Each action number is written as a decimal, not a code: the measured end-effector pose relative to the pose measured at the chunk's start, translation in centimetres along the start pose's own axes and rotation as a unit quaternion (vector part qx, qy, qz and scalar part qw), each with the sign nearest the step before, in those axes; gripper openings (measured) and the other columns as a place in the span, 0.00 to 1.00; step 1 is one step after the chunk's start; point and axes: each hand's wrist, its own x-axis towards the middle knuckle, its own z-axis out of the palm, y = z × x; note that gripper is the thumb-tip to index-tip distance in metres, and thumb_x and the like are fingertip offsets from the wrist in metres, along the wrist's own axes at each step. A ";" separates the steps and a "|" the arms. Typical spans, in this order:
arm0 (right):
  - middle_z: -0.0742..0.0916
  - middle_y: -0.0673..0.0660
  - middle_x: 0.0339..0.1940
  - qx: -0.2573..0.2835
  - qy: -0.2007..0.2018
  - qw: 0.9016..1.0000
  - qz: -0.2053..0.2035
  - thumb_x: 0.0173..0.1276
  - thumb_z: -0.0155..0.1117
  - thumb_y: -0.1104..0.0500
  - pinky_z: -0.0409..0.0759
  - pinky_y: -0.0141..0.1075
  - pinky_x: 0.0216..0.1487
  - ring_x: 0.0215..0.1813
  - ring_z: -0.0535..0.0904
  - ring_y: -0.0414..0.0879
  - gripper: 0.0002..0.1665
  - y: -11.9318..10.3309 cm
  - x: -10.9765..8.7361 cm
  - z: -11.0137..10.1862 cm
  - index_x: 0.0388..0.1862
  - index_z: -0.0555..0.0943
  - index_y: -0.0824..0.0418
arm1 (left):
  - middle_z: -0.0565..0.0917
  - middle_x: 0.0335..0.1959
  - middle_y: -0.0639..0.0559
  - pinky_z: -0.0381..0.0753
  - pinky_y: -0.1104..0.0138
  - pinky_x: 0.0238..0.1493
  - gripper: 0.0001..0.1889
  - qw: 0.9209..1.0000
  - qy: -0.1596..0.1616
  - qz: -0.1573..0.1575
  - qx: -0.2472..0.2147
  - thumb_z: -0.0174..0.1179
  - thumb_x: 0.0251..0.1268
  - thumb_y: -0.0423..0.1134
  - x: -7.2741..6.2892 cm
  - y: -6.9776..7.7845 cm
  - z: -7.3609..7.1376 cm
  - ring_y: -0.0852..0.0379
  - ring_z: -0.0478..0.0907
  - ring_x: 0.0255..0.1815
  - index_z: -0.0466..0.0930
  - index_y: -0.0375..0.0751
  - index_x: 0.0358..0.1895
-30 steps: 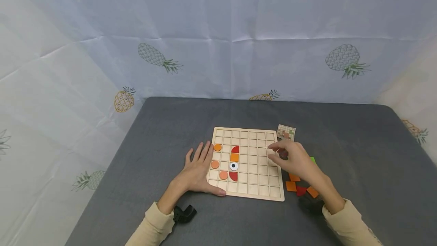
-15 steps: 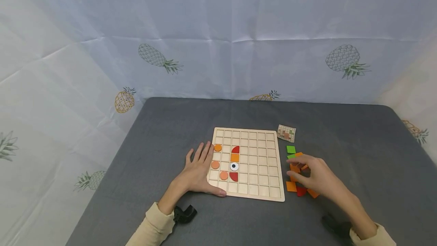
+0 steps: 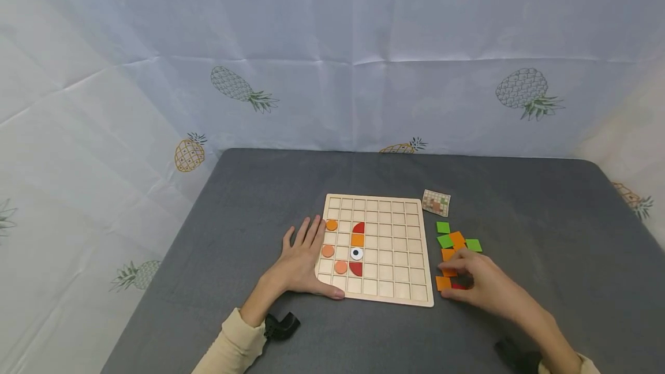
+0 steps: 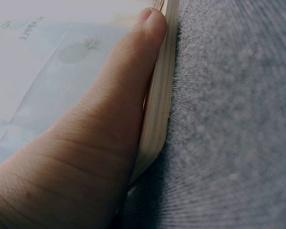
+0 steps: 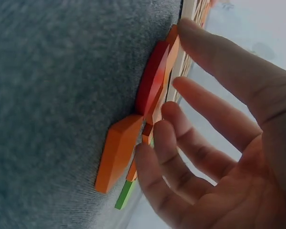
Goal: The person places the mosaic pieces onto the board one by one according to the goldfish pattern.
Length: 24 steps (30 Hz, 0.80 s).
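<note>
My left hand (image 3: pixel 303 264) lies with fingers spread over the left edge of a wooden grid board (image 3: pixel 400 273). Its thumb runs along the board's near edge, whose pale side (image 4: pixel 157 105) shows in the left wrist view. To the right of the board, my right hand (image 3: pixel 480 279) is over a group of small tiles. Its thumb and index finger stand apart on either side of an orange square tile (image 3: pixel 443 283), thumb tip right at its near edge. A red quarter-round tile (image 5: pixel 152 78) is close by, partly under the hand in the head view.
On the board are orange discs (image 3: pixel 340 267), two red quarter-rounds (image 3: pixel 355 269), an orange square (image 3: pixel 357 240) and a white eye disc (image 3: pixel 356 253). Green tiles (image 3: pixel 473 245) and more orange tiles (image 3: pixel 457 239) lie beside it. A small pattern card (image 3: pixel 436 203) sits past the board's far right corner.
My right hand has moved from above the board's right side to the tiles, then nearer the front, down to the orange square tile. The left hand has stayed in place.
</note>
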 end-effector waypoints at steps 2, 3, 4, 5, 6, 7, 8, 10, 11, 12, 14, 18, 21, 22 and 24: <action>0.85 0.48 0.39 -0.003 -0.002 1.000 -0.012 0.52 0.92 0.54 0.68 0.27 0.33 0.37 0.69 0.30 0.27 1.2 0.0 0.6 0.48 0.93 0.64 | 0.37 0.93 0.38 0.38 0.29 0.85 0.83 1.000 -0.001 0.001 0.001 0.78 0.42 0.77 0.0 0.0 0.0 0.34 0.34 0.94 0.33 0.37 0.91; 0.84 0.48 0.39 -0.005 -0.004 1.000 -0.016 0.52 0.92 0.53 0.67 0.27 0.33 0.37 0.69 0.31 0.26 1.8 -0.1 0.9 0.47 0.94 0.63 | 0.37 0.93 0.38 0.38 0.28 0.85 0.83 1.000 -0.001 0.002 0.002 0.78 0.42 0.77 0.0 0.0 0.0 0.34 0.34 0.94 0.33 0.37 0.91; 0.83 0.48 0.38 -0.007 -0.005 1.000 -0.018 0.52 0.92 0.53 0.67 0.27 0.33 0.37 0.68 0.31 0.25 2.3 -0.1 1.2 0.47 0.94 0.62 | 0.37 0.93 0.38 0.38 0.28 0.85 0.83 1.000 -0.001 0.003 0.002 0.78 0.42 0.77 -0.1 0.0 0.0 0.33 0.34 0.94 0.33 0.37 0.90; 0.83 0.47 0.38 -0.007 -0.006 1.000 -0.023 0.53 0.92 0.52 0.67 0.27 0.33 0.37 0.68 0.31 0.24 2.6 -0.1 1.3 0.46 0.94 0.61 | 0.38 0.93 0.37 0.38 0.28 0.85 0.83 1.000 0.002 0.004 0.001 0.78 0.42 0.77 -0.1 0.0 0.0 0.33 0.35 0.94 0.34 0.36 0.90; 0.83 0.47 0.39 -0.010 -0.007 1.000 -0.022 0.52 0.92 0.52 0.68 0.27 0.33 0.37 0.69 0.31 0.24 2.7 0.0 1.4 0.46 0.95 0.59 | 0.38 0.93 0.37 0.38 0.28 0.85 0.83 1.000 0.003 0.005 0.001 0.78 0.42 0.77 -0.1 0.0 0.0 0.33 0.35 0.94 0.34 0.36 0.90; 0.83 0.46 0.39 -0.015 -0.008 1.000 -0.022 0.52 0.92 0.51 0.69 0.27 0.33 0.37 0.69 0.31 0.23 2.9 0.0 1.5 0.46 0.95 0.57 | 0.38 0.93 0.37 0.39 0.28 0.85 0.83 1.000 0.003 0.005 0.002 0.78 0.42 0.77 0.0 0.0 0.0 0.33 0.36 0.94 0.34 0.36 0.90; 0.82 0.45 0.38 -0.015 -0.007 0.999 -0.028 0.53 0.92 0.51 0.69 0.27 0.33 0.38 0.69 0.31 0.22 3.1 0.0 1.6 0.45 0.95 0.56 | 0.38 0.93 0.37 0.39 0.28 0.85 0.83 1.000 0.004 0.004 0.002 0.78 0.42 0.77 0.0 0.0 0.0 0.32 0.36 0.94 0.34 0.35 0.90; 0.81 0.43 0.38 -0.026 -0.003 0.999 -0.029 0.52 0.92 0.50 0.70 0.26 0.34 0.38 0.69 0.29 0.21 3.4 0.0 1.8 0.44 0.95 0.53 | 0.39 0.93 0.36 0.39 0.28 0.84 0.83 1.000 0.006 0.004 0.002 0.79 0.42 0.76 0.0 0.0 0.0 0.32 0.36 0.94 0.35 0.35 0.90; 0.81 0.41 0.37 -0.031 0.003 0.999 -0.031 0.51 0.93 0.51 0.70 0.25 0.34 0.37 0.69 0.28 0.20 3.5 0.1 1.9 0.43 0.95 0.51 | 0.38 0.93 0.37 0.39 0.28 0.85 0.83 1.000 0.004 0.002 0.005 0.78 0.42 0.77 0.0 0.0 0.0 0.33 0.36 0.94 0.34 0.36 0.90; 0.80 0.40 0.37 -0.035 0.012 0.999 -0.033 0.50 0.93 0.52 0.69 0.25 0.34 0.37 0.68 0.27 0.19 3.6 0.0 2.1 0.42 0.95 0.50 | 0.38 0.93 0.38 0.38 0.28 0.85 0.83 1.000 0.003 0.001 0.007 0.78 0.42 0.77 0.0 0.0 0.0 0.33 0.35 0.94 0.34 0.36 0.90; 0.80 0.41 0.37 -0.033 0.012 0.999 -0.036 0.51 0.93 0.53 0.68 0.26 0.33 0.37 0.67 0.28 0.18 3.1 0.1 1.9 0.41 0.95 0.51 | 0.38 0.93 0.37 0.38 0.28 0.85 0.83 1.000 0.004 0.001 0.006 0.78 0.42 0.77 0.0 0.0 0.1 0.33 0.36 0.94 0.34 0.36 0.90; 0.80 0.45 0.36 -0.025 0.014 0.999 -0.042 0.53 0.90 0.61 0.68 0.28 0.32 0.36 0.67 0.29 0.15 1.4 0.2 1.2 0.39 0.94 0.57 | 0.38 0.93 0.37 0.38 0.28 0.85 0.83 1.000 0.004 0.001 0.005 0.78 0.42 0.77 0.0 0.0 0.1 0.33 0.36 0.94 0.34 0.36 0.90; 0.80 0.45 0.35 -0.026 0.005 0.999 -0.033 0.53 0.87 0.64 0.69 0.28 0.32 0.35 0.67 0.30 0.14 -0.3 0.5 0.5 0.38 0.93 0.58 | 0.38 0.93 0.37 0.39 0.28 0.84 0.83 1.000 0.004 0.001 0.002 0.78 0.42 0.77 0.0 0.0 0.0 0.33 0.36 0.94 0.34 0.35 0.90; 0.80 0.45 0.35 -0.024 0.001 0.999 -0.030 0.53 0.87 0.64 0.69 0.28 0.32 0.35 0.67 0.30 0.13 -0.8 0.5 0.3 0.38 0.93 0.58 | 0.38 0.93 0.37 0.38 0.28 0.85 0.83 1.000 0.003 0.002 0.002 0.78 0.42 0.77 0.0 0.0 0.0 0.33 0.36 0.94 0.34 0.36 0.90; 0.82 0.44 0.34 -0.021 -0.004 0.999 -0.026 0.52 0.87 0.65 0.69 0.28 0.31 0.34 0.68 0.30 0.14 -1.4 0.8 -0.1 0.39 0.93 0.59 | 0.38 0.93 0.37 0.39 0.28 0.84 0.83 1.000 0.003 0.002 0.001 0.79 0.42 0.77 0.0 0.0 0.0 0.33 0.36 0.94 0.34 0.36 0.90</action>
